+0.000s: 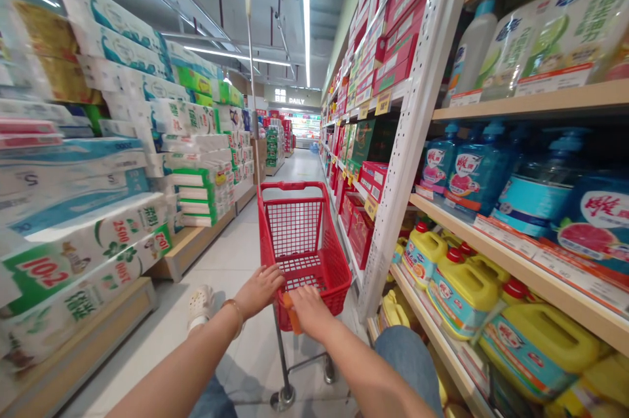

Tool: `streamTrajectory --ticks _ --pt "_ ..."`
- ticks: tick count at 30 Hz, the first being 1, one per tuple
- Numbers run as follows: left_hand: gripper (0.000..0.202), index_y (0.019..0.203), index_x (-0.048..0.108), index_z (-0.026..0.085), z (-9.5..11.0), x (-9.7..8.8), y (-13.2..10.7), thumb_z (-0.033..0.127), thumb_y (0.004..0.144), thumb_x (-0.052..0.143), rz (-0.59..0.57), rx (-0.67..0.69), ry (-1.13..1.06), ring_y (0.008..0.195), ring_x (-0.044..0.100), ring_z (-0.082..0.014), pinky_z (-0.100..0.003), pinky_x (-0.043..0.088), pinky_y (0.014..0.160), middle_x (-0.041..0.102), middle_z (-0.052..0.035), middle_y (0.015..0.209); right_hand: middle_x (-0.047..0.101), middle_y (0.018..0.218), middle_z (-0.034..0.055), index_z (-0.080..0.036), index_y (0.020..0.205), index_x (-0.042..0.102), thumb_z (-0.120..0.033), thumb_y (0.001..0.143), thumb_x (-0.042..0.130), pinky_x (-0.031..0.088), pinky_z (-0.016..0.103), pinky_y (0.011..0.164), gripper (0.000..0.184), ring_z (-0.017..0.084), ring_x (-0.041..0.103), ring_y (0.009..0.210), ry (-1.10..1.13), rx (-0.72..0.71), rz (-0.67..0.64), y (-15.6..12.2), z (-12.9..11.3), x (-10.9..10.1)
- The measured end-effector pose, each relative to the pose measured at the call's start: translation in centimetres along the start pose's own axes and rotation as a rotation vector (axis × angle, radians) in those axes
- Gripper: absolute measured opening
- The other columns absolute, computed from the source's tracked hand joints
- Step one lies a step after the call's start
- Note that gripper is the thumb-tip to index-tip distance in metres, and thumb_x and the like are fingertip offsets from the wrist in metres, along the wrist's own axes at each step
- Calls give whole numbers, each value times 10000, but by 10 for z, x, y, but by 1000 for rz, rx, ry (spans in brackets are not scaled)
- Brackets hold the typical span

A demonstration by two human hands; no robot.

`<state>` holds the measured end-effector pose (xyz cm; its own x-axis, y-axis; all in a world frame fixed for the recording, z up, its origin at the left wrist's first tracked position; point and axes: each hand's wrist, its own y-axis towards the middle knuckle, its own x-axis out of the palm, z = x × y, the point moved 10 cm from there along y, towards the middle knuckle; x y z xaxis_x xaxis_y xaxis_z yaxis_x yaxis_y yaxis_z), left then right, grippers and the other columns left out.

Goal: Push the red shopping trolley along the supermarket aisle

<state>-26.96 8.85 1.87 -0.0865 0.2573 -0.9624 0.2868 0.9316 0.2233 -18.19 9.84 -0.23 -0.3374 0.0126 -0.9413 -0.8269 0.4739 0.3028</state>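
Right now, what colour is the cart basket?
The cart basket is red, shown best in the head view.

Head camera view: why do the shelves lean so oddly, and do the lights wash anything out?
In the head view, a wide-angle bend makes the white shelf upright lean and the packs of toilet paper curve toward the edges; the ceiling strip lights glare almost white, the floor tiles shine with reflected light, and the red shopping cart looks fairly sharp.

Yellow plastic jugs with red caps fill a low store shelf, blue bottles stand above them, and wrapped toilet-roll packs stack across the aisle.
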Motion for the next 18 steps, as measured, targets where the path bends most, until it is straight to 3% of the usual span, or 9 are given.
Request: streamTrajectory --ticks 5,10,14,18 --pt "407 1217 523 285 -6 -6 20 194 830 606 5 -1 -45 1341 382 -253 -460 327 1047 548 -53 1324 594 1062 52 -215 1124 530 -198 905 495 354 323 884 222 200 498 991 49 -93 -87 -18 28 -14" --pt "368 1195 548 304 9 -4 42 238 837 609 47 33 -87 1265 443 -224 -423 321 1050 573 -45 1243 586 1091 42 -232 1153 531 -157 894 468 334 323 957 277 187 485 1046 78 -83 -100 -35 68 -31" --pt "435 1310 487 293 2 12 57 253 880 541 70 -24 -122 1311 407 -237 -447 319 1075 535 -71 1336 565 1184 54 -218 1186 510 -119 872 446 277 348 1040 336 186 452 1130 101 -27 -58 -44 94 -41" --pt "483 1406 403 264 -5 34 65 197 927 403 65 -5 -186 1420 254 -236 -434 298 1122 437 -61 1465 551 1225 56 -214 1200 500 -118 861 445 251 360 1064 357 188 432 1166 103 21 -62 -45 99 -39"
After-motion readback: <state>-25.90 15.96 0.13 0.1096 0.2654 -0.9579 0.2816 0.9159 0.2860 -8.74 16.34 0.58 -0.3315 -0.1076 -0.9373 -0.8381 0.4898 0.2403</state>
